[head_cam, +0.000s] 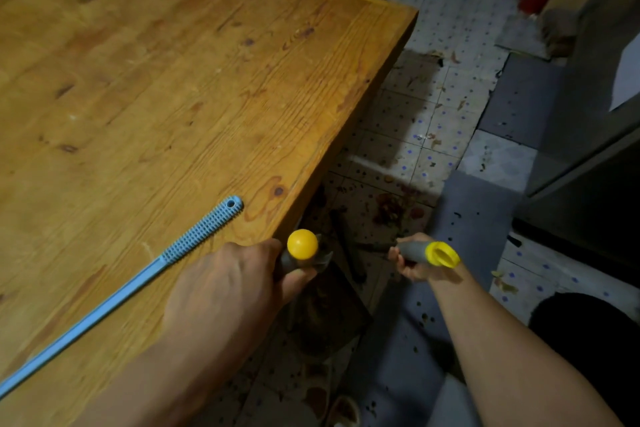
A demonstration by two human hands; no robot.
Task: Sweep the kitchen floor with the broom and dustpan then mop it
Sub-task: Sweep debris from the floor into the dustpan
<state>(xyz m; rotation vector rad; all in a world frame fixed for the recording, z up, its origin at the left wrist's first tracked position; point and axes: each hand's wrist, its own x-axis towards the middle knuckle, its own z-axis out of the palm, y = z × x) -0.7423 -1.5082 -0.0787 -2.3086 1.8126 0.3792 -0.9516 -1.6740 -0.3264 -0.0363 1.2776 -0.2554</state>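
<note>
Hands low beside the wooden table [173,80] corner. Left hand [228,288] wraps a grey handle with yellow ball cap [302,244]; dark dustpan [325,308] sits on the floor directly below it. Right hand [412,262] curls round a second grey handle with yellow ring end [442,254]; its head is not discernible. Leaf debris [394,208] scattered on tiled floor [426,121]. Blue ribbed handle [194,239] lies on the tabletop.
</note>
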